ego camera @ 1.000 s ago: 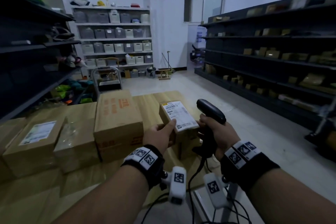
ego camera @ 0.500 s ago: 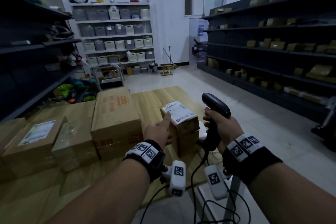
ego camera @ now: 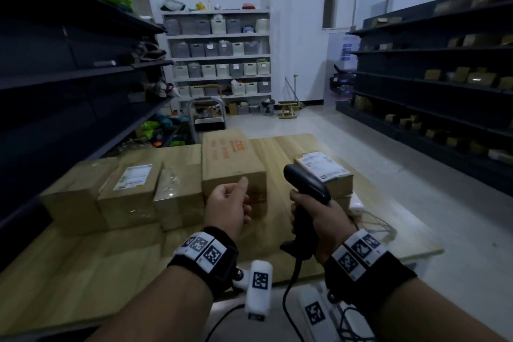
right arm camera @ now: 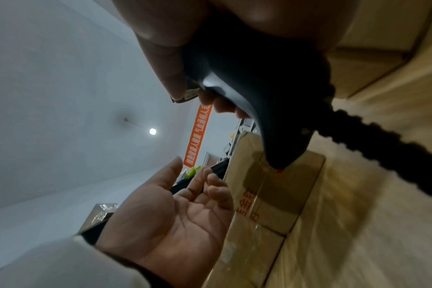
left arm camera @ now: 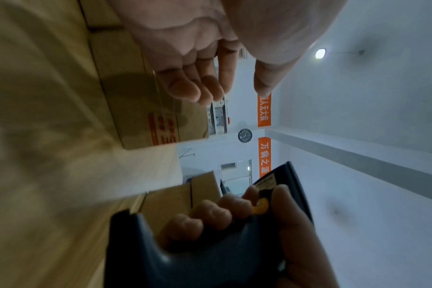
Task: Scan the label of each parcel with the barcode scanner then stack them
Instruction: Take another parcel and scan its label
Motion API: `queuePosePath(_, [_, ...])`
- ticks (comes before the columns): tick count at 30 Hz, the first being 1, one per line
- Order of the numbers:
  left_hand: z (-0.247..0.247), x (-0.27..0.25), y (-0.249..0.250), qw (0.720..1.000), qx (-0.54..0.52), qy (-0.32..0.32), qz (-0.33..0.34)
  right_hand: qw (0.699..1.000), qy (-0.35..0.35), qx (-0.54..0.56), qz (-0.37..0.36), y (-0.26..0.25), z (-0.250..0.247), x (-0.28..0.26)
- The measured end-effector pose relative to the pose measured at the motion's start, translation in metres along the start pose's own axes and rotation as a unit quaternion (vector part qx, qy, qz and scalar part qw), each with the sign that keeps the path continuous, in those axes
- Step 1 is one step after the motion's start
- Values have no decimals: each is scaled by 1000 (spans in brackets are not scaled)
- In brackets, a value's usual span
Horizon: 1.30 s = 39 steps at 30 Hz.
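My right hand [ego camera: 311, 211] grips the handle of the black barcode scanner [ego camera: 306, 186], with its head pointing up and away. Behind the scanner a small parcel with a white label [ego camera: 322, 169] lies on top of another box at the right of the table. My left hand [ego camera: 236, 197] hovers with loosely curled fingers and holds nothing, just in front of the tall box with orange print [ego camera: 231, 158]. In the left wrist view the left hand [left arm camera: 234, 89] shows an empty palm above the orange-print box [left arm camera: 160, 124]. The right wrist view shows the scanner [right arm camera: 271, 97] and the empty left hand [right arm camera: 197, 171].
Three more parcels [ego camera: 130, 191] stand in a row at the left of the wooden table [ego camera: 83, 272]. The scanner cable [ego camera: 288, 291] hangs off the near edge. Dark shelving [ego camera: 69, 72] lines the left and the right [ego camera: 444, 86]. A hand cart [ego camera: 206, 116] stands behind the table.
My left hand let go of the small labelled parcel, which now rests on the box at the right. The hand moved left toward the tall orange-print box. The scanner stayed in my right hand.
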<state>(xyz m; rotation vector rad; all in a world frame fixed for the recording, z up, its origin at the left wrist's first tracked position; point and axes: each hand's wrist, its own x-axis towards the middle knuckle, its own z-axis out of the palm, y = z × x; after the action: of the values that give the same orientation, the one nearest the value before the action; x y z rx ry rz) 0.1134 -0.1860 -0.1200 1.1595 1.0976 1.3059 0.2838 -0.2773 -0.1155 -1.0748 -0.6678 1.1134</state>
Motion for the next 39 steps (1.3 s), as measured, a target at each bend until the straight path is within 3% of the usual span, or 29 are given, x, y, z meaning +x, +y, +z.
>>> queuePosePath(5, [-68,4,10,998,23,51,5,999,-40,7,24,24,44,2])
queuePosePath(9, [-112,13,0,988,109,105,19,998,-43,7,43,51,72,8])
queuePosePath(17, [-166,43,-17,962,141,230,-46,984,-57,96,137,99,85,29])
queuePosePath(29, [-155,88,-5,957,158,179,-165,977,-48,146,146,108,80,39])
queuePosePath(39, [-166,77,-15,953,215,144,-158,960,-68,213,167,113,73,44])
